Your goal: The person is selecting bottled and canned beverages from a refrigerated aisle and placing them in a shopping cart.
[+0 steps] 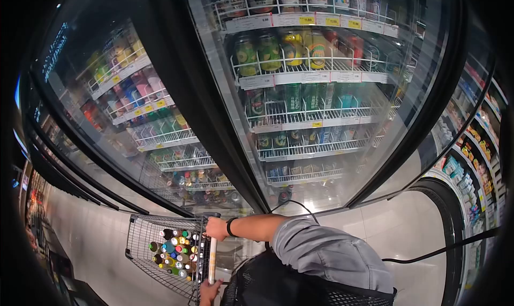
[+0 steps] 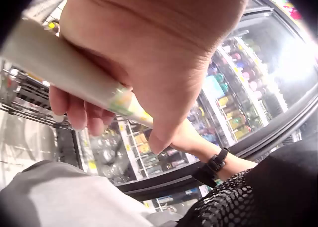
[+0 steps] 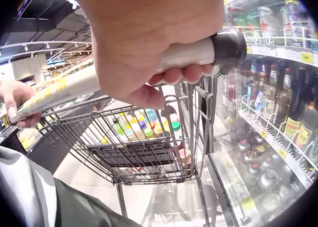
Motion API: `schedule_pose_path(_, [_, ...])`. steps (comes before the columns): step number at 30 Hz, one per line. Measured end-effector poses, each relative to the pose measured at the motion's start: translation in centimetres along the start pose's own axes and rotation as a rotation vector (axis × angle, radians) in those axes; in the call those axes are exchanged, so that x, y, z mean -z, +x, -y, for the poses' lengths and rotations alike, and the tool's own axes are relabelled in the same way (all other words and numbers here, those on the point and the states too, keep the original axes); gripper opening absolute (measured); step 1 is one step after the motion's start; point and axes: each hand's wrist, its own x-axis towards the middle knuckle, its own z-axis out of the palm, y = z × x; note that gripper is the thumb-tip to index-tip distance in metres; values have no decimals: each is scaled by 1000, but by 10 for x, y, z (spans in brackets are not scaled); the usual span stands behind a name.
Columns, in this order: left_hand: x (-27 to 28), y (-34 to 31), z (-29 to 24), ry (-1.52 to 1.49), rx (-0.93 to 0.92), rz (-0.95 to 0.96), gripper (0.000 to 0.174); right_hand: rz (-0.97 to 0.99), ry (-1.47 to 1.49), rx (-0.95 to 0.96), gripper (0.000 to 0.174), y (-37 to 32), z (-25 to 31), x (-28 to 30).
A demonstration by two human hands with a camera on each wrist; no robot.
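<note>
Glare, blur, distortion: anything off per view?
Head view: heavy fisheye bows the cooler doors, corners vignetted black, reflections on the glass. Left wrist view: left hand gripping the cart handle fills the frame, soft; cooler lighting blown out upper right. Right wrist view: right hand close and blurred; cart basket behind reasonably sharp.

Heavy fisheye in head view, black vignette all round, cooler doors (image 1: 300, 118) bowed and lit from inside, pale reflections across glass, bright sheen on floor tiles (image 1: 396, 225). Blown-out glare upper right of left wrist view, left hand (image 2: 149, 53) huge and soft, blur at lower left. Right hand (image 3: 149, 38) out of focus in right wrist view, shelves (image 3: 278, 117) sharper, dark corners.
</note>
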Motion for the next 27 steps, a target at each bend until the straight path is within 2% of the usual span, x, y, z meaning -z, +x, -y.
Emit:
schedule_pose_path(1, [4,17,-28,-121,-13,14,44,-25,-2,-23,11,6,-5,-4])
schedule_pose_path(2, [9,30,-67,-87,-88,78,45,16,-17,-37,18,4,-7,1])
schedule_pose_path(3, [12,43,-97,-53,-162,144,47,15,-7,-54,18,5,-5,-8])
schedule_pose_path(5, [14,111,-108,-103,-322,304,45,-308,93,-141,28,6,0,-35])
schedule_pose_path(6, [17,123,-126,-148,-330,334,43,-334,234,-140,35,-1,-2,-31])
schedule_pose_path(7, [17,136,-147,-195,-342,371,42,-330,234,-176,35,-14,-5,-25])
schedule_pose_path(9, [11,196,-122,-192,-466,429,37,-766,332,-216,33,-42,-8,-7])
schedule_pose_path(11, [12,203,-118,-125,-335,515,32,-854,454,-456,31,-81,-8,43])
schedule_pose_path(12, [6,171,-140,-28,-426,392,26,-875,470,-629,33,-108,-9,66])
schedule_pose_path(13, [-5,187,-125,35,-458,357,26,-905,466,-789,36,-132,-18,83])
schedule_pose_path(15, [-12,196,-113,-225,-301,484,23,-1124,363,-1133,39,-167,-20,85])
schedule_pose_path(17, [-18,207,-115,-235,-371,498,21,-1122,379,-1432,38,-193,-28,104])
schedule_pose_path(18, [-23,206,-115,-266,-430,488,20,-1117,366,-1441,38,-194,-33,111])
schedule_pose_path(20, [-23,195,-133,-253,-418,487,19,-1084,53,-1273,43,-182,-43,121])
schedule_pose_path(21, [-20,191,-135,-238,-403,472,18,-1084,45,-1267,43,-173,-48,126])
schedule_pose_path(23, [-23,197,-135,-270,-528,439,19,-797,302,-1444,50,-157,-53,136])
schedule_pose_path(25, [-16,188,-146,-153,-665,324,26,-829,269,-1429,54,-155,-63,135])
schedule_pose_path(27, [-21,197,-145,-109,-662,238,38,-816,241,-1412,48,-159,-59,133])
